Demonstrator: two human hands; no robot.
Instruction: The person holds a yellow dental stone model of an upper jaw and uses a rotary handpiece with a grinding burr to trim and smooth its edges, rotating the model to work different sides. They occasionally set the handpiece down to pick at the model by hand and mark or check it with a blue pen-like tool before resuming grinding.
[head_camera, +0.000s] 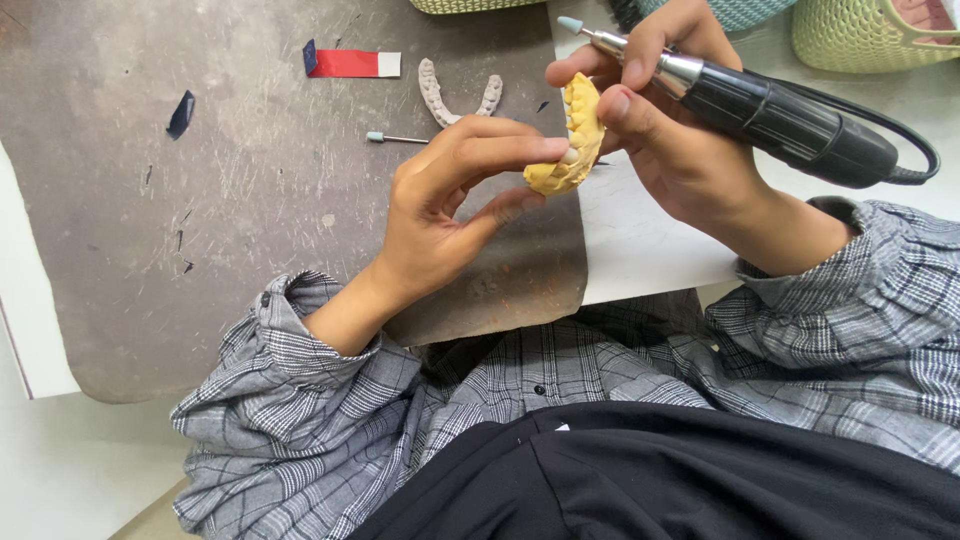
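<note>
A yellow plaster dental model (572, 140) with a row of teeth is held upright between both hands. My left hand (450, 205) pinches its lower edge with thumb and fingers. My right hand (670, 110) steadies its upper side with the thumb and also grips a black and silver rotary handpiece (760, 100), whose pale blue tip (570, 24) points up and left, away from the model. The handpiece's black cord (915, 160) loops off to the right.
A dark grey mat (250, 200) covers the white table (650, 240). On the mat lie a grey dental arch cast (455, 95), a loose bur with a blue tip (395, 138), a red, white and blue strip (352, 63) and dark scraps (181, 113). Woven baskets (870, 35) stand at the far edge.
</note>
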